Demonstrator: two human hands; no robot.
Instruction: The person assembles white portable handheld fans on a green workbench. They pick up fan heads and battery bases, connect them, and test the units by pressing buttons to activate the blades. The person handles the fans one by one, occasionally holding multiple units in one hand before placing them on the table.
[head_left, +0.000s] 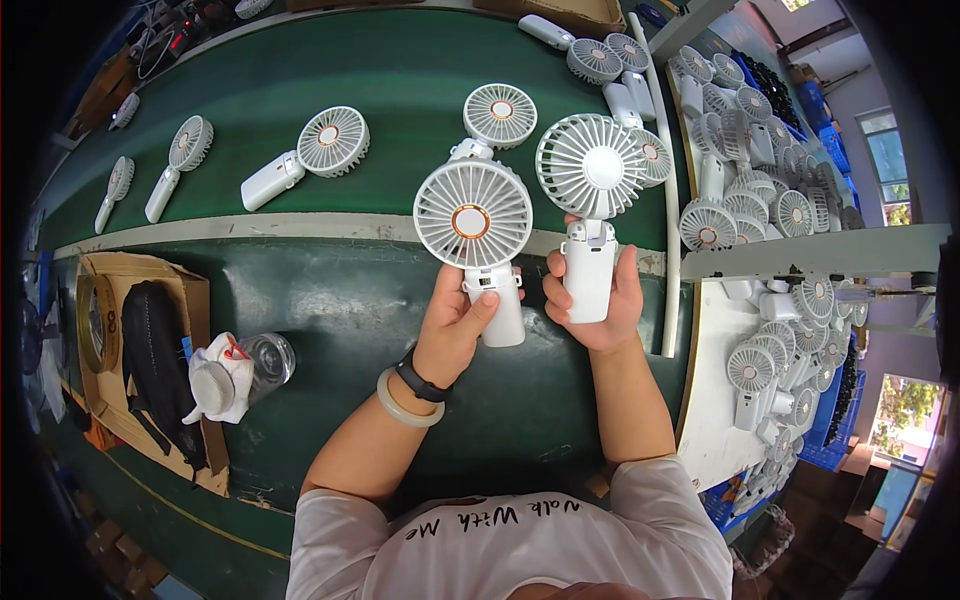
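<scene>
left hand (452, 313) grasping ringed fan (472, 215) by its handle (506, 325) | right hand (613, 318) grasping plain-hubbed fan (602, 168) likewise | both pointing far, probably keeping grilles (572, 150) unobstructed

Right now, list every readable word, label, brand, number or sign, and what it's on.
White shirt: dark lettering across the chest, legible; wording not transcribed.
Yellowish roll in the box: dark marks, too small to read.
Red-lit device, upper left: too small to read.
Fans in left hand and right hand: no readable text.
</scene>
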